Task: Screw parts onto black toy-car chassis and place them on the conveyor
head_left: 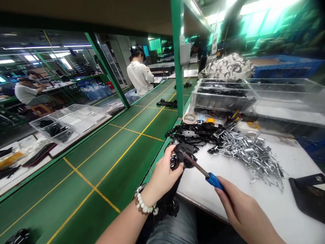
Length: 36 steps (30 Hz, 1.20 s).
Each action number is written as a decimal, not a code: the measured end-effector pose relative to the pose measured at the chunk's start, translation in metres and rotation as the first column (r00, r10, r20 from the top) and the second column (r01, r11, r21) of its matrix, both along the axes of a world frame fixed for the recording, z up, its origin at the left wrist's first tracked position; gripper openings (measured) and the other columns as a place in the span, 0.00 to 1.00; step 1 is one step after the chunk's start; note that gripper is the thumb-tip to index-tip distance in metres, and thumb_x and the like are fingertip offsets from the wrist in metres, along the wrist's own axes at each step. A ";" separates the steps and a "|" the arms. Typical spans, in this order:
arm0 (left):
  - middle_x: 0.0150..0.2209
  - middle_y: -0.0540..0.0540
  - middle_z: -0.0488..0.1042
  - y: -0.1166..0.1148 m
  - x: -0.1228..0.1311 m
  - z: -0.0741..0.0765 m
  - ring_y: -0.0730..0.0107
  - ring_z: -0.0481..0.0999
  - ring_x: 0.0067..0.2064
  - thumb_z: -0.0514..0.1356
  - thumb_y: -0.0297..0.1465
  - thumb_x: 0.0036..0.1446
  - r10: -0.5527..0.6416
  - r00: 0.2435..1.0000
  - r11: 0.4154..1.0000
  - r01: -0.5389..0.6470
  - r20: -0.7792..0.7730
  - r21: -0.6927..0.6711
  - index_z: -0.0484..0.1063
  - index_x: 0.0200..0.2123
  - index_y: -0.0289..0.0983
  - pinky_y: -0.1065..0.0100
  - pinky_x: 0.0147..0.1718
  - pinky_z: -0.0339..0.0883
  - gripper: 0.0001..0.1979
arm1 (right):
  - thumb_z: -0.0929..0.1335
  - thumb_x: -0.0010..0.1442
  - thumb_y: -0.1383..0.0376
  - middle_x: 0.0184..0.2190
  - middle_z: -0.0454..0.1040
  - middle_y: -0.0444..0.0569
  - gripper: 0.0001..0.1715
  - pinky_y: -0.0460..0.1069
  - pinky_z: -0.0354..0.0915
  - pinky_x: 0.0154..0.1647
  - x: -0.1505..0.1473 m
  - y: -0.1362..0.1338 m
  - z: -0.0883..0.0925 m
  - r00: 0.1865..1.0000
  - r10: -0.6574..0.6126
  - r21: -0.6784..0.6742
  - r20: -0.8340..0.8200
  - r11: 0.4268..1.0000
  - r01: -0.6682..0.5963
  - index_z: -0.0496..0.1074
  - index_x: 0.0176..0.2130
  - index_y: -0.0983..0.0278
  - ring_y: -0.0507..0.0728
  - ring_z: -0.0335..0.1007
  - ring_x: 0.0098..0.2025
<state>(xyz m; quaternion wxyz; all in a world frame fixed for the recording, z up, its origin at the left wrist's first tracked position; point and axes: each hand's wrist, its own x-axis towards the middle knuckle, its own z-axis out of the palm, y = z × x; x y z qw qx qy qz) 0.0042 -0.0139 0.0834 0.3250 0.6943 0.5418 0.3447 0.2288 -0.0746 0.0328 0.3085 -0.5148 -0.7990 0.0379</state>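
My left hand (164, 174), with a beaded bracelet on its wrist, is closed around the upper end of a black plastic assembly (186, 149). The assembly slants down past the table edge toward my lap, partly hidden by my hand and forearm. My right hand (238, 203) grips a screwdriver (212, 179) by its blue handle. Its metal shaft points up and left, with the tip at the top of the assembly; whether it sits in a screw I cannot tell. Just beyond lie a pile of flat black parts (189, 133) and a heap of small shiny metal pieces (247, 149).
A green conveyor belt (122, 149) with yellow lines runs along my left, carrying black assemblies (167, 103). A green post (177, 61) rises at the table's corner. Clear plastic bins (223, 96) and a tape roll (189, 118) stand behind the piles. A co-worker (139, 76) is farther along the belt.
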 end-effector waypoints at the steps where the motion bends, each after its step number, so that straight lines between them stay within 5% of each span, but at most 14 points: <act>1: 0.47 0.45 0.70 0.000 0.000 0.000 0.61 0.72 0.47 0.56 0.32 0.56 0.000 1.000 1.000 0.000 -0.009 0.002 0.54 0.56 0.41 0.61 0.47 0.64 0.24 | 0.57 0.66 0.63 0.36 0.76 0.48 0.14 0.47 0.68 0.25 0.000 0.000 0.000 1.000 0.001 -0.008 0.001 1.000 -0.001 0.60 0.50 0.61 0.56 0.75 0.30; 10: 0.46 0.46 0.71 0.001 0.001 -0.001 0.62 0.72 0.44 0.55 0.31 0.56 -0.006 0.998 1.000 0.007 -0.060 0.018 0.54 0.56 0.41 0.64 0.43 0.64 0.24 | 0.57 0.66 0.62 0.35 0.75 0.50 0.15 0.47 0.67 0.25 -0.002 -0.003 -0.002 1.000 -0.008 0.044 0.023 0.999 0.007 0.61 0.50 0.64 0.55 0.74 0.29; 20: 0.49 0.45 0.70 -0.001 0.005 -0.006 0.57 0.70 0.51 0.55 0.31 0.56 0.026 0.997 1.000 -0.027 -0.073 -0.013 0.55 0.56 0.42 0.59 0.48 0.63 0.24 | 0.61 0.64 0.66 0.28 0.74 0.47 0.20 0.49 0.61 0.23 -0.008 -0.012 0.004 0.978 -0.137 0.289 0.160 0.953 0.086 0.61 0.54 0.68 0.55 0.71 0.24; 29: 0.49 0.46 0.69 0.003 0.006 -0.014 0.68 0.73 0.37 0.55 0.32 0.56 0.033 0.984 0.997 -0.020 0.173 -0.075 0.55 0.53 0.43 0.61 0.43 0.69 0.21 | 0.60 0.64 0.62 0.36 0.76 0.53 0.16 0.49 0.65 0.29 -0.001 -0.014 -0.011 0.988 -0.138 0.213 0.065 0.970 0.121 0.64 0.50 0.68 0.57 0.74 0.31; 36: 0.48 0.46 0.69 0.002 0.009 -0.011 0.65 0.72 0.44 0.56 0.32 0.56 0.032 0.981 0.997 -0.018 0.192 -0.073 0.56 0.53 0.43 0.60 0.48 0.67 0.22 | 0.60 0.65 0.62 0.37 0.76 0.53 0.16 0.48 0.66 0.28 -0.003 -0.011 -0.013 0.988 -0.141 0.185 0.059 0.974 0.128 0.65 0.49 0.67 0.57 0.75 0.32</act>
